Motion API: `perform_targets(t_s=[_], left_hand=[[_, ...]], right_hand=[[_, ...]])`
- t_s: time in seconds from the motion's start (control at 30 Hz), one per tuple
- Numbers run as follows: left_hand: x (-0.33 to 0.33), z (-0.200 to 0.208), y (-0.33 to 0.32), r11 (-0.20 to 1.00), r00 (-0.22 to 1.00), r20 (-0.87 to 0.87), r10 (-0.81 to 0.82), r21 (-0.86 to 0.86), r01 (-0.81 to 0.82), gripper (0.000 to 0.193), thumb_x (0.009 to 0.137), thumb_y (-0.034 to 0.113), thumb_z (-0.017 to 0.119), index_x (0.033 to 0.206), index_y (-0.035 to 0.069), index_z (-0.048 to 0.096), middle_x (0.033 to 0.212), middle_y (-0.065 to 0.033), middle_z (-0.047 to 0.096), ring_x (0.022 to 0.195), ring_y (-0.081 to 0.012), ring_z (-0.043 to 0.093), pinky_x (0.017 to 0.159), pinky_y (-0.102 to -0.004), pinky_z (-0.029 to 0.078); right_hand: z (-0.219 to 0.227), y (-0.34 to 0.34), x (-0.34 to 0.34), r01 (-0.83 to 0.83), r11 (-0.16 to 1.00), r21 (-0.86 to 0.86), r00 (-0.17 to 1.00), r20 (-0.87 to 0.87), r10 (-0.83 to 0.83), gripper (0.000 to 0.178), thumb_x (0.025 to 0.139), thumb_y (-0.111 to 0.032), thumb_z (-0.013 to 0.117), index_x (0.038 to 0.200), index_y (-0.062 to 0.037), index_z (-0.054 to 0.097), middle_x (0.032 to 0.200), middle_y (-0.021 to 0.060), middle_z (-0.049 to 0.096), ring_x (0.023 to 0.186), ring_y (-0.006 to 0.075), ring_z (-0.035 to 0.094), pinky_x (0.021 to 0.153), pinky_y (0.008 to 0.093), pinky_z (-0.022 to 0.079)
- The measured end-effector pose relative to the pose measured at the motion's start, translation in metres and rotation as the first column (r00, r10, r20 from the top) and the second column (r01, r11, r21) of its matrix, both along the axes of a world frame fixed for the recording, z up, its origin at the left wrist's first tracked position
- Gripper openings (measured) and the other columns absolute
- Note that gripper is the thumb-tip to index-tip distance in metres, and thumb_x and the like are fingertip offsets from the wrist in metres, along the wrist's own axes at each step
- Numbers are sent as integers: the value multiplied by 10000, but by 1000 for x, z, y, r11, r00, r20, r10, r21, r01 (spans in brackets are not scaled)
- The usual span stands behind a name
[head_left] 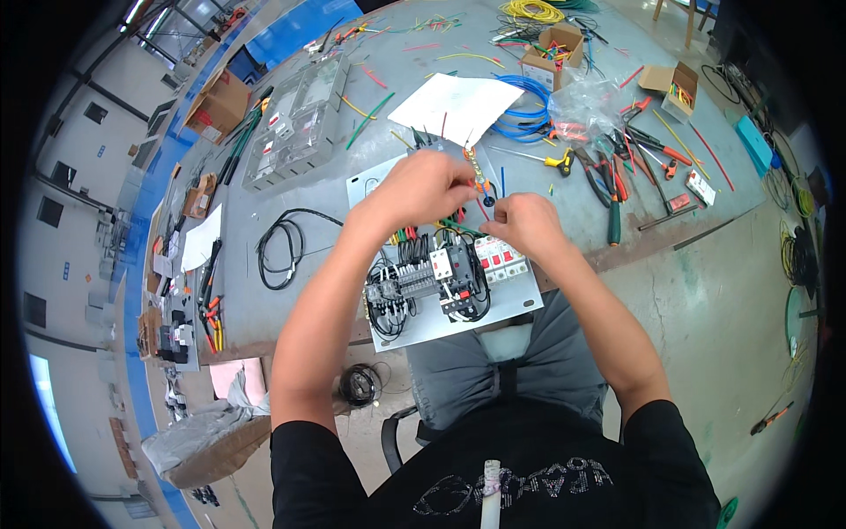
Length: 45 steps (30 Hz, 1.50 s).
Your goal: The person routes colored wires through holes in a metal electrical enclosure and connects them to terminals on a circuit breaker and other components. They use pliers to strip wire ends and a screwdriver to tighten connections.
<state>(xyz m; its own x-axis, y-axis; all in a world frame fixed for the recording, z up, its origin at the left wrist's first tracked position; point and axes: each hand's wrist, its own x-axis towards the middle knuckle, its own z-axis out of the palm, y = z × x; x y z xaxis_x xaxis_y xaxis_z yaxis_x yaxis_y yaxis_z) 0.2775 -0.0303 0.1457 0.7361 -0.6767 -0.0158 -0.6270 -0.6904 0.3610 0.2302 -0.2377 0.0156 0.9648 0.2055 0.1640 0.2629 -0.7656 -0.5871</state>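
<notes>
A big gray table (256,309) spread out under both hands. A metal plate (509,305) full of wires and little parts lay below the hands, on the side near the person. White paper (449,101) lay past the left hand (419,187), whose fingers were curled; I couldn't tell what they held. The right hand (531,225) was curled too, maybe around something; I couldn't tell. Blue wire (520,135) lay looped beyond it. White-and-red switches (496,259) sat just below it.

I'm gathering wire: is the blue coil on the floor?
No, the blue coil lies on the grey table by the large white sheet.
</notes>
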Motion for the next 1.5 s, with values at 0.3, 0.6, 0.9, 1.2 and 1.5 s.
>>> perform_targets(t_s=[0.3,0.6,0.9,1.2,1.5], left_hand=[[103,-21,-33,987,953,-255,164,46,-157,240,806,282,810,877,53,811,768,-84,731,713,-186,632,687,-342,508],[171,-59,-55,916,765,-519,382,322,-239,208,778,186,776,673,35,680,543,1,440,468,-139,343,454,-371,272],[140,-53,-29,965,943,-246,223,192,-178,756,828,591,836,1180,-70,731,923,-186,761,800,-305,732,731,-425,593],[-20,32,47,984,994,40,99,144,-104,644,813,394,895,1325,44,720,929,-174,766,849,-363,749,758,-448,572],[-8,9,22,912,985,79,-154,395,111,250,845,152,797,1080,72,769,852,-155,747,860,-363,730,733,-471,561]], right_hand=[[-21,-19,27,63,997,49,985,-163,-54,431,719,-406,942,800,-29,750,760,187,729,757,377,723,726,469,568],[-41,-17,37,88,991,105,955,-290,-54,391,793,-302,921,851,-36,640,713,127,664,666,280,650,648,415,522],[-42,-8,40,119,984,132,937,-344,-67,408,797,-344,912,872,-51,638,759,115,684,695,270,661,672,404,530],[11,-8,44,-112,977,-183,925,-378,35,976,667,-582,958,1434,-73,634,1203,250,757,1151,422,720,975,481,568],[3,-4,44,-123,975,-185,937,-346,53,837,650,-594,958,1267,-91,702,1119,186,785,1098,384,741,933,484,592]])
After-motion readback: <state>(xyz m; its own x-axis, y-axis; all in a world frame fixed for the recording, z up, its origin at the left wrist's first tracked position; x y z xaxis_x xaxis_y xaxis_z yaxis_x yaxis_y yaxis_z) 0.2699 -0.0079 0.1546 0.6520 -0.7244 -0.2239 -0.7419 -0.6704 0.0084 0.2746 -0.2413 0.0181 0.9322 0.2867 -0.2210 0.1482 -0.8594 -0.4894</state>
